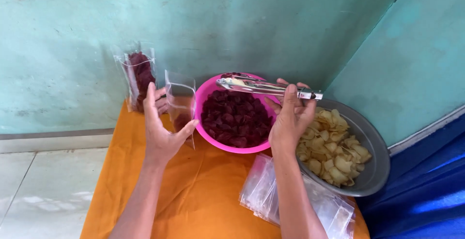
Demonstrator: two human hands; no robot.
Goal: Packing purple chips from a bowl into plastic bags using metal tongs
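Note:
My left hand grips an upright clear plastic bag with a few dark red chips at its bottom, just left of the pink bowl. The bowl holds a heap of dark red chips. My right hand holds metal tongs over the bowl, their tips pointing left above the chips. A filled clear bag of red chips stands against the wall behind my left hand.
A grey round tray of pale yellow chips sits right of the bowl. A stack of empty clear bags lies by my right forearm. All rests on an orange cloth. Teal walls meet behind; blue fabric at right.

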